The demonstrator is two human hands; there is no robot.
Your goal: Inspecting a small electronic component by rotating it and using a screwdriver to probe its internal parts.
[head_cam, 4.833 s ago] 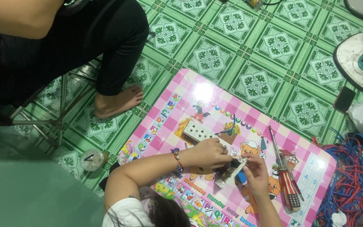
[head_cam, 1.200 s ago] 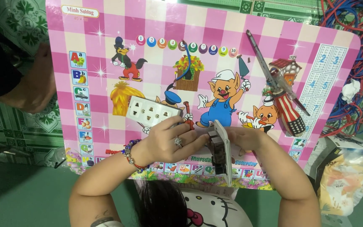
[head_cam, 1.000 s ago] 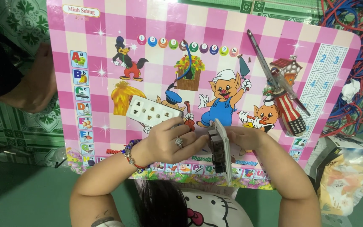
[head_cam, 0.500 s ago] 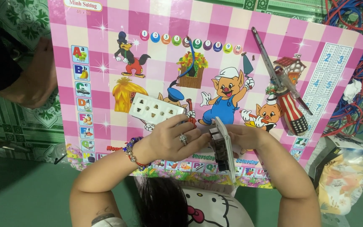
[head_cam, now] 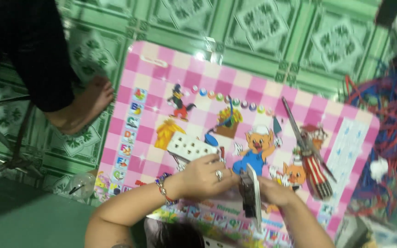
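My left hand (head_cam: pixel 205 177) and right hand (head_cam: pixel 272 192) both clasp one thin grey-and-white socket part (head_cam: pixel 252 195), held on edge between them. Just above my left hand lies one white socket plate (head_cam: pixel 190 148) on the pink checked cartoon mat (head_cam: pixel 345 151). Up and right of my right hand lie two screwdrivers (head_cam: pixel 311 158), one red-and-white striped. Farther right lies one tangle of red and blue wires (head_cam: pixel 394 119).

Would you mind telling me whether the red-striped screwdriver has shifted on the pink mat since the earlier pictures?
No. The red-striped screwdriver lies beside the cartoon cat on the pink mat, exactly as earlier; only the camera moved.
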